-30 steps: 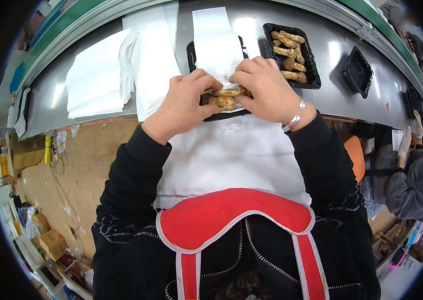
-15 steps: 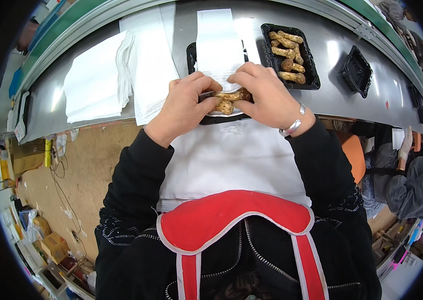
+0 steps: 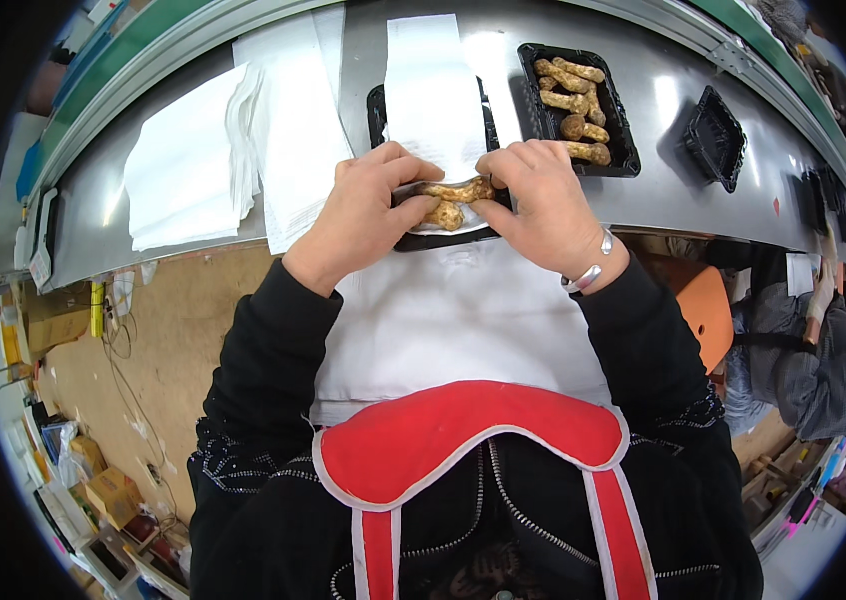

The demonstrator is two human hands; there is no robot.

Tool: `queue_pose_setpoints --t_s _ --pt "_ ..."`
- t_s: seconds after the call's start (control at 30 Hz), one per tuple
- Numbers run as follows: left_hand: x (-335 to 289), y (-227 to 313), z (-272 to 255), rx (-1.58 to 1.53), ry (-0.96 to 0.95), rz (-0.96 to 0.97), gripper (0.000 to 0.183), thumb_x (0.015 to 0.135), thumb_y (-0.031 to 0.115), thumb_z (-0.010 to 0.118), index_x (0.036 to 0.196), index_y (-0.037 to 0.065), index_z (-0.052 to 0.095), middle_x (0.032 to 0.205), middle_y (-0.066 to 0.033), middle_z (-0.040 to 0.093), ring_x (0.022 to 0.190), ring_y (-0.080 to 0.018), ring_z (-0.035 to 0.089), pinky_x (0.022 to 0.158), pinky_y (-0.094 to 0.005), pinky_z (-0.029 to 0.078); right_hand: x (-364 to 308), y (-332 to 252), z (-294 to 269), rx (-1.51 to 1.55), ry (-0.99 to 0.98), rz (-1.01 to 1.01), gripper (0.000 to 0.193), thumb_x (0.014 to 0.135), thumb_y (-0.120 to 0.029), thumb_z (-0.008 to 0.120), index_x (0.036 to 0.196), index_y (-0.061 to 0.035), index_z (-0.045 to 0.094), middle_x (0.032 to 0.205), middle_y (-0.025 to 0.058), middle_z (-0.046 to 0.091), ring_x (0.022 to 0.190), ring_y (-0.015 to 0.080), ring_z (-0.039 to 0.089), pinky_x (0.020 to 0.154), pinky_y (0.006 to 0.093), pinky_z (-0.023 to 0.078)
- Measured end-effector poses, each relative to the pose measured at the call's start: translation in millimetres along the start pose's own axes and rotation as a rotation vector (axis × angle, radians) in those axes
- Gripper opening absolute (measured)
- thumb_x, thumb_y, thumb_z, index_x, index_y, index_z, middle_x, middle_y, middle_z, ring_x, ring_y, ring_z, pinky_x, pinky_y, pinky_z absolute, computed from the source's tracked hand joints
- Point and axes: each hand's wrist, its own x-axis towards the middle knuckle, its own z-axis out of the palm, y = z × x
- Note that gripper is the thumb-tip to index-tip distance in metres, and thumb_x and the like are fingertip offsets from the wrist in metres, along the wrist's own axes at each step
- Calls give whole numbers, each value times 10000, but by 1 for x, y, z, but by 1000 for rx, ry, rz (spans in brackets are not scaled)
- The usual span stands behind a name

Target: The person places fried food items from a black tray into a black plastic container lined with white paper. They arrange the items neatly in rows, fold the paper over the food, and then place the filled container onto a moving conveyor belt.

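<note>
At the near edge of the metal table, my left hand (image 3: 358, 212) and my right hand (image 3: 546, 205) close in from both sides on a brown, knobbly mushroom (image 3: 458, 190). My left thumb and fingers pinch its left end, and my right thumb and forefinger hold its right end. Just below it, a second mushroom (image 3: 445, 216) lies on white paper in a black tray (image 3: 378, 115), mostly covered by my hands and the paper. A long white paper strip (image 3: 426, 85) runs from behind the mushroom toward the table's far side.
To the right, another black tray (image 3: 629, 150) holds several mushrooms (image 3: 565, 102). Farther right sits a small black tray (image 3: 715, 140). White paper stacks (image 3: 193, 150) lie at left. An orange chair (image 3: 701, 315) and another person's sleeve (image 3: 833, 370) are beyond the table's right front edge.
My right fingers have drawn back off the paper strip to the mushroom's right end, leaving more of it showing. The other person's hand at far right has shifted down.
</note>
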Motion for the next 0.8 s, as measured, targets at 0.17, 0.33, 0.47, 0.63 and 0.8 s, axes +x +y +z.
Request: queue_pose_setpoints --t_s 0.17,0.33,0.47,0.63,0.8 --pt "0 2 0 -22 -3 9 248 872 5 686 1119 10 713 1005 -76 615 918 -227 626 865 -331 517 1 0 2 21 23 -9 270 804 -165 783 1022 -88 642 902 77 612 929 281 585 892 406 399" --pt "0 2 1 -24 -8 13 210 869 -8 678 1076 1 712 990 -80 612 901 -231 624 849 -330 514 1 0 0 11 28 -27 255 795 -146 769 1022 -91 664 980 62 611 984 275 569 903 409 399" --pt "0 5 -1 -15 7 22 168 863 -12 680 1029 -10 710 961 -86 611 876 -239 621 827 -334 510 13 -10 -3 -38 124 -155 262 799 -123 700 1060 -100 679 1090 54 613 1052 282 550 942 419 386" --pt "0 0 3 -45 30 1 147 862 97 713 1000 66 753 923 -63 626 904 -251 591 894 -372 388 17 3 9 15 -73 -116 103 802 -100 714 905 -98 719 926 33 619 953 263 566 926 407 384" --pt "-4 3 1 27 -7 -32 237 834 125 760 1059 53 747 954 -62 627 939 -239 584 954 -375 361 17 6 12 36 -88 -109 56 810 -137 701 857 -136 732 904 26 626 979 257 572 929 416 381"
